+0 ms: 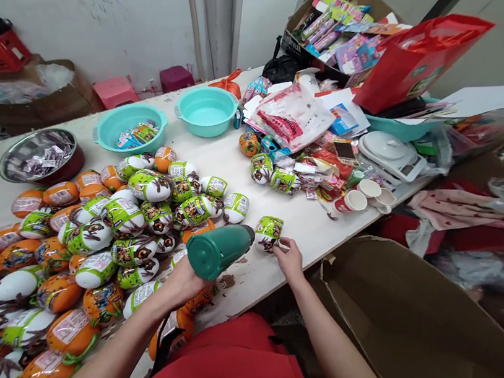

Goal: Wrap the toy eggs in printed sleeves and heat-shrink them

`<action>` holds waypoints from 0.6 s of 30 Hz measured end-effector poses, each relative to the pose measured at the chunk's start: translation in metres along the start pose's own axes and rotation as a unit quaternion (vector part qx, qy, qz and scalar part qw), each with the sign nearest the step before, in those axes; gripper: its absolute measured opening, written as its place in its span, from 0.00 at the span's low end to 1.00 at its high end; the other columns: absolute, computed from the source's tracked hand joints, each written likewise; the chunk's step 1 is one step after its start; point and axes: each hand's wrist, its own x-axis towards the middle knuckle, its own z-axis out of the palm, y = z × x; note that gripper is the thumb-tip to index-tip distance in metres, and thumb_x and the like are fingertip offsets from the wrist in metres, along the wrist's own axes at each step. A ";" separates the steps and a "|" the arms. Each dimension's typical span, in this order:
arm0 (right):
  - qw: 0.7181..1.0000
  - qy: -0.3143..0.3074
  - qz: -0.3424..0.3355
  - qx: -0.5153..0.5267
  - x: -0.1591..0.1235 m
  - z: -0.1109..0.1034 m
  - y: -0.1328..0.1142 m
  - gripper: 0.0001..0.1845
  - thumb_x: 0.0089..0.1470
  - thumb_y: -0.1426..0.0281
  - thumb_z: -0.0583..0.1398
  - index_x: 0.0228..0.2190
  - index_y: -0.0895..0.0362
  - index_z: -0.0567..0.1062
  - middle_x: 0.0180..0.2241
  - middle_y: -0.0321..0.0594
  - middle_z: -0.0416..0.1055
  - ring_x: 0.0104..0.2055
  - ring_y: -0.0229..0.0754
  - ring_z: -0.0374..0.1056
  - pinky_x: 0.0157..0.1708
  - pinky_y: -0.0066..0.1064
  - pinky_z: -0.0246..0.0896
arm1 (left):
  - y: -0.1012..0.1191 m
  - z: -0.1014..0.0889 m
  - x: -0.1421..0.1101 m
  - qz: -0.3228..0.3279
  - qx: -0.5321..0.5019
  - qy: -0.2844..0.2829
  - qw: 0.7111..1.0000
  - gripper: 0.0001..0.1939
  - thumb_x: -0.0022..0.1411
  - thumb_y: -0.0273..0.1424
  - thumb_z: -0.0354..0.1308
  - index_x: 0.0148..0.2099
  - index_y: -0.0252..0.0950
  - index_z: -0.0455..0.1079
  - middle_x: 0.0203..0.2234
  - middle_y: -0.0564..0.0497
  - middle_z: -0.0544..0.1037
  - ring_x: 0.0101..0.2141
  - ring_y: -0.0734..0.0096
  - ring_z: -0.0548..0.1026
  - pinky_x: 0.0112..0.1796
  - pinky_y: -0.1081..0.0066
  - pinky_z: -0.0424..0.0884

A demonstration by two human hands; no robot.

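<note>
My left hand [185, 284] is closed around the handle of a green heat gun [219, 251], which hides most of its fingers. The dark nozzle points right, at a white surprise egg [269, 232] in a green printed film sleeve. My right hand [290, 260] pinches this egg at its lower right, just above the table. To the left lies a large pile of similar wrapped eggs, white ones [123, 217] with green sleeves and orange ones [73, 333]. A white egg [236, 208] rests at the pile's right edge, behind the nozzle.
Along the back of the table [305, 234] stand a metal bowl [5, 170] of small packets and two turquoise basins [101, 135]. On the right are mixed packets, paper cups [355, 200], a white scale [390, 154] and a red bag [421, 59]. A large cardboard box [406, 317] stands below the front edge.
</note>
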 end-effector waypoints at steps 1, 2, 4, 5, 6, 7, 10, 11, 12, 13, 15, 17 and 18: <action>1.000 0.002 -0.001 -0.001 0.005 0.003 0.001 0.23 0.38 0.62 0.63 0.37 0.59 0.69 0.40 0.48 0.73 0.36 0.48 0.73 0.35 0.36 0.68 | 0.001 0.001 0.005 0.004 0.005 0.000 1.000 0.16 0.46 0.27 0.53 0.39 0.37 0.75 0.36 0.50 0.79 0.42 0.58 0.72 0.48 0.64 0.67; 1.000 0.003 -0.001 0.000 0.010 0.006 0.002 0.21 0.38 0.62 0.62 0.35 0.58 0.69 0.37 0.47 0.73 0.35 0.47 0.73 0.34 0.35 0.68 | 0.002 0.001 0.009 0.000 0.009 0.001 1.000 0.14 0.45 0.27 0.53 0.36 0.36 0.74 0.35 0.51 0.78 0.40 0.59 0.72 0.47 0.65 0.68; 1.000 0.009 -0.006 -0.004 0.018 0.012 0.002 0.17 0.37 0.63 0.62 0.31 0.57 0.68 0.30 0.43 0.73 0.32 0.46 0.71 0.32 0.34 0.67 | 0.001 0.003 0.014 -0.016 0.018 0.004 1.000 0.09 0.44 0.27 0.52 0.30 0.35 0.71 0.30 0.52 0.76 0.35 0.63 0.71 0.40 0.68 0.70; 1.000 0.012 -0.014 -0.009 0.019 0.014 0.001 0.15 0.36 0.64 0.62 0.29 0.57 0.68 0.29 0.41 0.72 0.31 0.46 0.70 0.31 0.35 0.67 | 0.000 0.003 0.015 -0.024 0.022 0.005 0.999 0.08 0.44 0.27 0.52 0.29 0.34 0.70 0.28 0.52 0.75 0.33 0.64 0.70 0.38 0.69 0.70; 0.999 0.014 -0.025 -0.015 0.020 0.015 -0.001 0.14 0.36 0.65 0.62 0.28 0.56 0.67 0.28 0.39 0.70 0.31 0.45 0.69 0.32 0.35 0.66 | -0.001 0.003 0.015 -0.031 0.028 0.006 0.999 0.08 0.43 0.27 0.52 0.28 0.34 0.70 0.27 0.53 0.74 0.31 0.65 0.69 0.36 0.69 0.70; 0.999 0.017 -0.036 -0.017 0.018 0.014 -0.005 0.13 0.36 0.66 0.62 0.28 0.56 0.67 0.30 0.39 0.70 0.31 0.45 0.68 0.33 0.35 0.66 | -0.002 0.002 0.015 -0.037 0.033 0.004 0.999 0.09 0.43 0.27 0.52 0.29 0.34 0.70 0.26 0.53 0.74 0.30 0.66 0.69 0.35 0.69 0.70; 0.990 0.011 -0.126 -0.061 0.010 0.005 -0.020 0.10 0.40 0.71 0.59 0.30 0.55 0.68 0.36 0.41 0.67 0.35 0.45 0.66 0.38 0.37 0.65 | 0.002 -0.003 0.010 -0.027 0.031 -0.006 0.999 0.14 0.44 0.28 0.53 0.36 0.35 0.73 0.32 0.51 0.77 0.34 0.63 0.71 0.40 0.67 0.70; 0.980 0.004 -0.174 -0.093 0.006 -0.001 -0.026 0.10 0.42 0.72 0.57 0.32 0.54 0.68 0.37 0.42 0.67 0.37 0.46 0.66 0.38 0.38 0.65 | 0.005 -0.005 0.008 -0.019 0.022 -0.006 1.000 0.16 0.44 0.29 0.54 0.38 0.36 0.74 0.35 0.50 0.78 0.36 0.62 0.71 0.42 0.66 0.70; 0.965 -0.005 -0.227 -0.129 0.002 -0.006 -0.033 0.10 0.44 0.74 0.55 0.33 0.54 0.68 0.37 0.42 0.66 0.38 0.46 0.65 0.38 0.38 0.65 | 0.009 -0.008 0.006 -0.013 0.010 -0.003 1.000 0.18 0.45 0.30 0.55 0.41 0.37 0.74 0.37 0.50 0.78 0.37 0.61 0.72 0.44 0.66 0.70; 0.946 -0.017 -0.278 -0.166 -0.001 -0.012 -0.040 0.10 0.46 0.76 0.54 0.33 0.54 0.68 0.37 0.43 0.66 0.39 0.46 0.65 0.38 0.38 0.66 | 0.014 -0.011 0.004 -0.009 -0.001 0.001 1.000 0.18 0.45 0.31 0.55 0.41 0.37 0.74 0.38 0.50 0.79 0.38 0.60 0.72 0.45 0.66 0.69; 0.910 -0.037 -0.354 -0.213 -0.005 -0.023 -0.052 0.12 0.48 0.78 0.52 0.35 0.54 0.68 0.37 0.44 0.67 0.40 0.47 0.66 0.40 0.38 0.66 | 0.022 -0.016 -0.001 -0.017 -0.014 0.005 1.000 0.16 0.44 0.32 0.55 0.38 0.38 0.75 0.36 0.50 0.79 0.37 0.60 0.71 0.45 0.65 0.70; 0.885 -0.055 -0.403 -0.227 -0.008 -0.032 -0.061 0.12 0.50 0.79 0.51 0.35 0.54 0.68 0.37 0.44 0.68 0.41 0.47 0.66 0.43 0.39 0.65 | 0.026 -0.023 -0.006 -0.047 -0.026 0.019 0.998 0.12 0.42 0.33 0.55 0.31 0.38 0.75 0.31 0.51 0.79 0.33 0.61 0.71 0.43 0.65 0.71; 0.877 -0.063 -0.418 -0.227 -0.008 -0.036 -0.065 0.13 0.50 0.79 0.51 0.36 0.54 0.68 0.38 0.44 0.68 0.42 0.47 0.67 0.44 0.39 0.65 | 0.026 -0.027 -0.010 -0.071 -0.036 0.037 0.996 0.10 0.41 0.33 0.56 0.29 0.38 0.74 0.29 0.51 0.78 0.31 0.62 0.71 0.41 0.65 0.72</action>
